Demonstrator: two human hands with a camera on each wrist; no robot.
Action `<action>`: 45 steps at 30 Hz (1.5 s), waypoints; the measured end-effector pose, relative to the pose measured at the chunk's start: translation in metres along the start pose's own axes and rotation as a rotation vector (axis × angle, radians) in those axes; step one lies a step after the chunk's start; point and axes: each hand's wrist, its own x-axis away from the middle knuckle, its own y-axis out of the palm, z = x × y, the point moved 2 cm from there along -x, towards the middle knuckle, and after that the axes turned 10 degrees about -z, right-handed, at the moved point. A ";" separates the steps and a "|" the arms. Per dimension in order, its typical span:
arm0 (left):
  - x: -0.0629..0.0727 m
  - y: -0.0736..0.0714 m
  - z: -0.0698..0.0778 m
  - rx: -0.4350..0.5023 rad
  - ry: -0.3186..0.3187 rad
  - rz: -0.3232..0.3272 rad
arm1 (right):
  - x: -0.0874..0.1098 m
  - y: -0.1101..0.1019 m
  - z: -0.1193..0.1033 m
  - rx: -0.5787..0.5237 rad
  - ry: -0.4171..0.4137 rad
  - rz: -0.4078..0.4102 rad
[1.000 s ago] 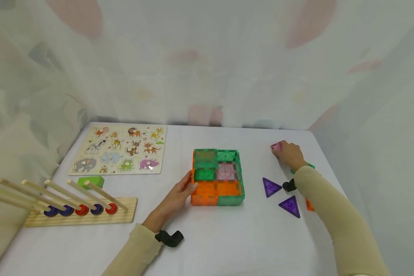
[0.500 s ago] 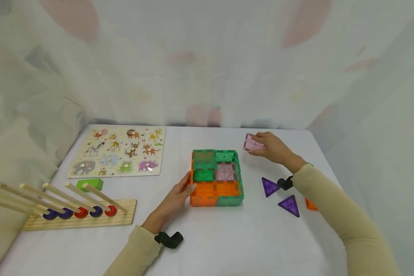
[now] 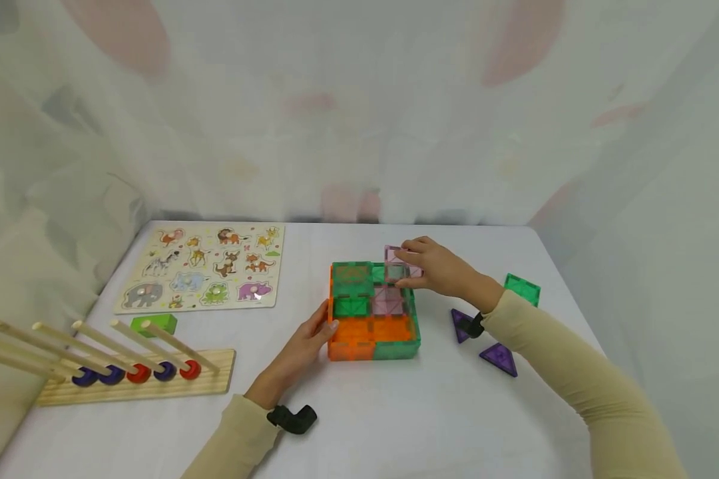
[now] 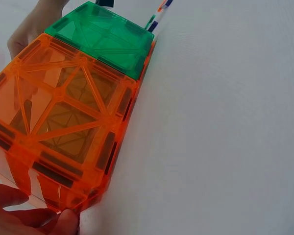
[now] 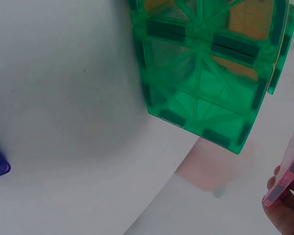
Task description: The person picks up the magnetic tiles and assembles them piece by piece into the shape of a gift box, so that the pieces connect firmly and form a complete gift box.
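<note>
A low open-topped box (image 3: 397,350) of orange and green translucent magnetic tiles sits mid-table, with green tiles on part of its top and a pink tile (image 3: 387,303) in it. My left hand (image 3: 296,349) holds the box's left side; in the left wrist view its fingertips (image 4: 66,223) touch the orange corner. Between thumb and fingers, my right hand (image 3: 443,271) pinches a pink square magnetic tile (image 3: 392,255), tilted over the box's back right part. The right wrist view has that hand (image 5: 284,213) at its edge, the tile apart from the green wall (image 5: 201,95).
Right of the box lie two purple triangle tiles (image 3: 499,360) and a green square tile (image 3: 522,290), partly near the right sleeve. At left are an animal puzzle board (image 3: 200,263), a green block (image 3: 156,324) and a wooden peg stand (image 3: 216,379) with coloured rings.
My right hand has carried the pink square tile leftward from the table's right side to above the box. The green square at right has come into fuller view. My left hand stays at the box.
</note>
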 end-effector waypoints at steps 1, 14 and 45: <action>0.000 0.000 0.000 0.000 0.001 0.000 | -0.001 0.001 -0.001 0.003 -0.003 -0.004; 0.003 0.001 0.002 0.012 0.008 -0.001 | -0.012 0.014 -0.007 0.025 -0.010 -0.099; 0.001 -0.001 0.004 -0.003 0.020 -0.015 | -0.017 0.030 -0.017 0.008 0.066 -0.096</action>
